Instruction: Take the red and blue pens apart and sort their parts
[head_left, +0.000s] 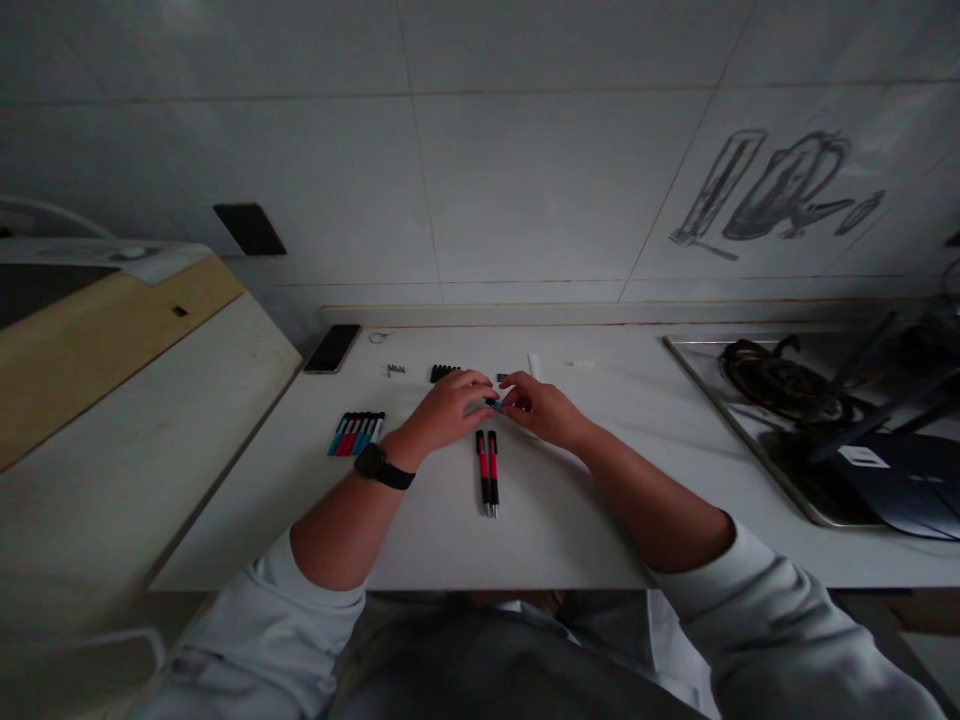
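My left hand (452, 405) and my right hand (546, 408) meet over the white counter, both closed around a small blue and black pen part (494, 404). Just below them lie two red and black pens (487, 474), side by side with tips toward me. Left of my left wrist is a row of several blue, red and white barrels (356, 434). Black pieces (445, 373) lie behind my left hand, and small springs (396, 370) are further left. Behind my right hand are a white strip (535, 366) and some clear small pieces (582, 364).
A phone (332, 349) lies at the counter's back left, near a thin ring (380, 338). On the right is a gas stove (750, 430) with a dark flat object (904, 480) on it. A wooden-edged white panel (150, 400) stands at the left.
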